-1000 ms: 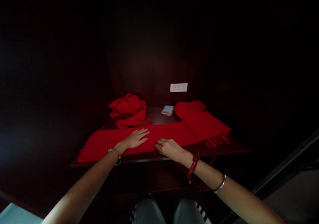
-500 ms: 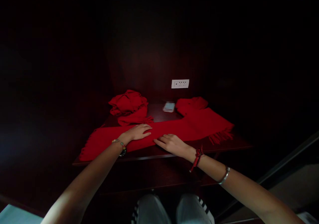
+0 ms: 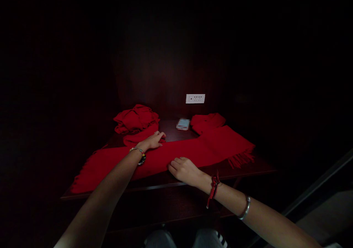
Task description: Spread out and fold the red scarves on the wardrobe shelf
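Note:
A long red scarf (image 3: 176,154) with fringed ends lies spread across a dark wooden table (image 3: 248,169). My left hand (image 3: 154,140) reaches over it to its far edge, fingers curled on the cloth near a crumpled red scarf pile (image 3: 136,121). My right hand (image 3: 183,169) rests at the scarf's near edge in the middle, fingers bent and pressed on the fabric. A bead bracelet is on my left wrist; a red cord and a silver bangle are on my right arm.
A second bunched red scarf (image 3: 208,120) lies at the back right. A small pale packet (image 3: 183,124) sits between the two piles. A white wall socket (image 3: 195,98) is on the dark panel behind. My knees (image 3: 187,238) show below the table.
My left hand has moved from lying flat on the scarf's middle to its far edge by the crumpled pile. My right hand stays at the near edge, fingers more curled.

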The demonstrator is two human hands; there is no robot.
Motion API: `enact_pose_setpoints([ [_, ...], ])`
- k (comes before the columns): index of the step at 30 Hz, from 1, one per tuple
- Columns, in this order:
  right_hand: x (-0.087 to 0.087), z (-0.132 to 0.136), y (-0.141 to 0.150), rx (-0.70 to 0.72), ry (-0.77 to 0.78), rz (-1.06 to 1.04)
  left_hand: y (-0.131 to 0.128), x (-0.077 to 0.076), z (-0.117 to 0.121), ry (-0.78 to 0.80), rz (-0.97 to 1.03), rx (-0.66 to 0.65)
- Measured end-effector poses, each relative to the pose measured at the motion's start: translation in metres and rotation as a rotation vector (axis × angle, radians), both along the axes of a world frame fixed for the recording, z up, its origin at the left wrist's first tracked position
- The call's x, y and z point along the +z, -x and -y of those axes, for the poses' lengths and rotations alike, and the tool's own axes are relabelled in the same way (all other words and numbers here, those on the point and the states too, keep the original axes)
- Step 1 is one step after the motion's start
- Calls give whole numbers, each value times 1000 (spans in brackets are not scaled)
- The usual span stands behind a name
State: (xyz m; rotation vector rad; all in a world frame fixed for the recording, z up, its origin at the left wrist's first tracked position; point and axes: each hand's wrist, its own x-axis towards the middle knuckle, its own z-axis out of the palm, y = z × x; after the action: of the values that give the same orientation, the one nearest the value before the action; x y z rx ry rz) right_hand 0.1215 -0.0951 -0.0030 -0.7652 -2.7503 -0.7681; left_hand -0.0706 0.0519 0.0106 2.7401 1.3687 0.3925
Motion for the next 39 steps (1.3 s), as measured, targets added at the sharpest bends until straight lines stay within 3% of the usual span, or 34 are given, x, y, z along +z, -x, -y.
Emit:
enact_pose_setpoints([
  [8, 0, 12, -3, -118, 122, 7, -14, 5, -17, 396, 157, 74],
  [18, 8, 12, -4, -301, 206, 28, -30, -6, -31, 484, 269, 111],
  [23, 5, 12, -7, -304, 211, 7, -32, -7, -29, 528, 313, 151],
  [27, 2, 11, -13, -288, 157, -89, -29, 8, -23, 536, 379, 152],
  [30, 7, 9, -18, -317, 120, -201, -31, 25, -18, 556, 542, 155],
  [35, 35, 5, -42, -404, 99, -454, -57, 58, -15, 564, 795, 133],
  [39, 60, -1, -77, -350, 102, -714, -97, 84, -22, 574, 895, 66],
])
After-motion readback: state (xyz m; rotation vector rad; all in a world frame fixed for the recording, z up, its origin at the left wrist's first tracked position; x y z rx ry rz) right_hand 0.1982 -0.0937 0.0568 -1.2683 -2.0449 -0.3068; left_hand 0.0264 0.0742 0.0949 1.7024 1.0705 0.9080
